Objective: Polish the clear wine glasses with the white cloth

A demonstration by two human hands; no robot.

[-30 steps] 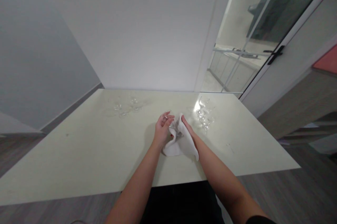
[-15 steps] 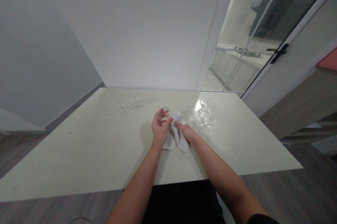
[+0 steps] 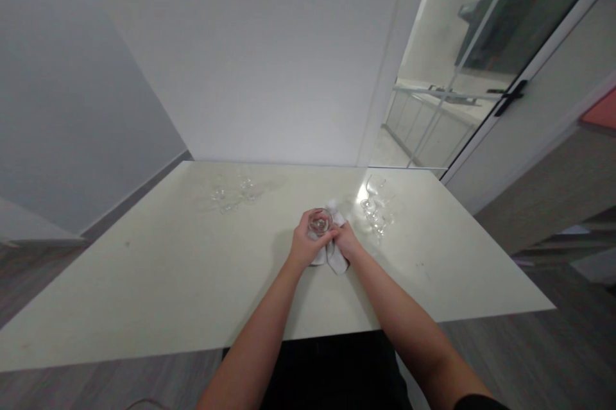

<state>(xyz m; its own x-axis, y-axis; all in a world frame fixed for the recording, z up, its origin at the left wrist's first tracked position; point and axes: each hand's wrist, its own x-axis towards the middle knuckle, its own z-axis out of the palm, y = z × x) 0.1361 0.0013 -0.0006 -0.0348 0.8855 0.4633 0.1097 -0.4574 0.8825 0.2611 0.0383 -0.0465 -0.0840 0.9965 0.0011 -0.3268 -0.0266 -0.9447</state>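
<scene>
Over the middle of the table, my left hand (image 3: 304,244) is wrapped around the bowl of a clear glass (image 3: 320,222), whose round rim faces up toward me. My right hand (image 3: 347,242) grips a white cloth (image 3: 338,260) against the glass's right side. Part of the cloth hangs below both hands, and a bunched end sticks out above the right fingers. The lower part of the glass is hidden by my hands and the cloth.
On the white table (image 3: 168,281), several clear glasses (image 3: 247,188) are grouped at the back left. Another group of clear glasses (image 3: 369,206) is close beyond my right hand. A white wall (image 3: 269,76) borders the far edge; a glazed door (image 3: 481,63) is at the right.
My left hand has moved right and closed around the glass, which has tipped so its opening faces me. The cloth is bunched closer to it in my right hand.
</scene>
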